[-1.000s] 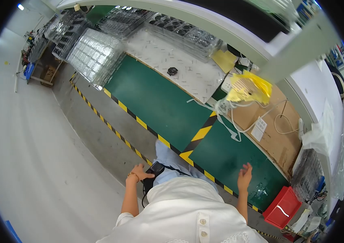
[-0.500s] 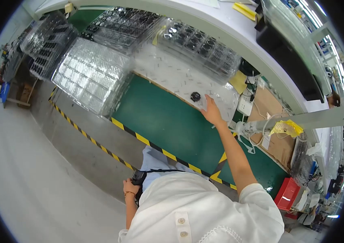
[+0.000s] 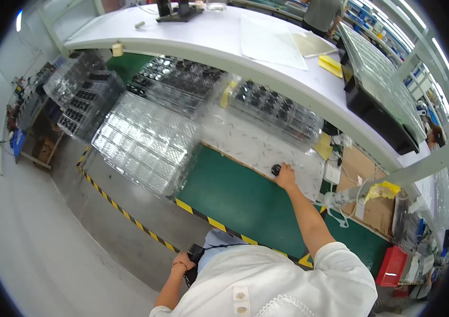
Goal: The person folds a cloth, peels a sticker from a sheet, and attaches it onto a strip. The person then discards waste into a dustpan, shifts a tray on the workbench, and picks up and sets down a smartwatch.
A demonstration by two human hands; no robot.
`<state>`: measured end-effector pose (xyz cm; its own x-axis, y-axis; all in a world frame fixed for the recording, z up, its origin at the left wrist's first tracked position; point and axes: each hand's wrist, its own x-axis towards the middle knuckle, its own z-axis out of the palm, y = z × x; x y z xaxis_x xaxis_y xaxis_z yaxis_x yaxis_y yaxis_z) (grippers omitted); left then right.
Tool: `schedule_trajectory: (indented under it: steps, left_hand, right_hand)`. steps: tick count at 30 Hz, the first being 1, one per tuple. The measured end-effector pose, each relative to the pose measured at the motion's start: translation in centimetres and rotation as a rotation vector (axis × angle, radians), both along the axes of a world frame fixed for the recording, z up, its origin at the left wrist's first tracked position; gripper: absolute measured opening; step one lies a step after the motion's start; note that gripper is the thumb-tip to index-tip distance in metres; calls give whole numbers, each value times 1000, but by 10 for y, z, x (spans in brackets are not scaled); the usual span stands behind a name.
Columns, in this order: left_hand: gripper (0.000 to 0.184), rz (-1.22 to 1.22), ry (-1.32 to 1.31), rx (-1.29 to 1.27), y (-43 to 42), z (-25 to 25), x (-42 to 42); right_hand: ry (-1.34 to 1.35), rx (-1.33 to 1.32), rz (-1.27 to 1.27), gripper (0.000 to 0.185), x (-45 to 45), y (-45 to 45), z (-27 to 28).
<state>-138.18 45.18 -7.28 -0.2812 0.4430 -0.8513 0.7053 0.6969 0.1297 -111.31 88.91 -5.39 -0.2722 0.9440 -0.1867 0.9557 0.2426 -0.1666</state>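
Note:
My right hand (image 3: 286,175) reaches over the white patterned sheet (image 3: 245,141), its fingers closed on a small round black part (image 3: 276,169) near the sheet's front edge. Low in the view, at my waist, my left hand (image 3: 183,261) is wrapped round a black device (image 3: 196,253) with a dark strap. Green mat (image 3: 245,193) lies between my body and the sheet. Behind the sheet stands a stack of clear trays (image 3: 277,113) holding black round parts.
Clear empty-looking trays (image 3: 145,142) overhang the bench's left side. A raised white shelf (image 3: 208,39) crosses above. On the right are a power strip (image 3: 332,172), white cables, a slanting post (image 3: 404,177) and a red bin (image 3: 392,267). Another person (image 3: 323,15) stands beyond.
My right hand has moved out to the black part and closed on it. My left hand stays at the black device. The camera view has tilted up, showing more of the shelf.

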Motion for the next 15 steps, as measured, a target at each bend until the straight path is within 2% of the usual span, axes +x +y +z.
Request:
schedule_trajectory:
  steps: [2,3,5,6,7,9,10,12,13,15]
  left_hand:
    - [68,-240,-61,-203,28,22,-8]
    - [68,-228,-47,-196,40,31,-10]
    - [75,-532,-3,-275,60,44,-13]
    - [83,-509,-4,-296,69,37,-18]
    - [83,-499,2,-282,79,47,-18]
    - [70,-458,194,58,95,67,-16]
    - [70,-450,197,66,100,59,-18]
    - [44,-576,341,555,109,32,-22]
    - [44,-567,340,558,118,43,-21]
    - [41,-613,161,131,145,62,-19]
  right_hand:
    - [-27,-24,-1,76,-1,-2,3]
    - [-40,-44,-8,70,-4,-4,12]
    - [-45,-67,-15,74,-2,1,9]
    - [-67,-99,-30,78,-2,4,10]
    - [-64,-84,-20,78,-3,4,11]
    - [-78,-95,-30,75,-3,2,14]
    - [-78,-86,-23,75,-5,2,16]
    - [-89,-120,-33,68,-5,1,20]
    - [-93,-115,-27,68,-5,-1,22]
    - [-94,-133,-28,67,-7,0,26]
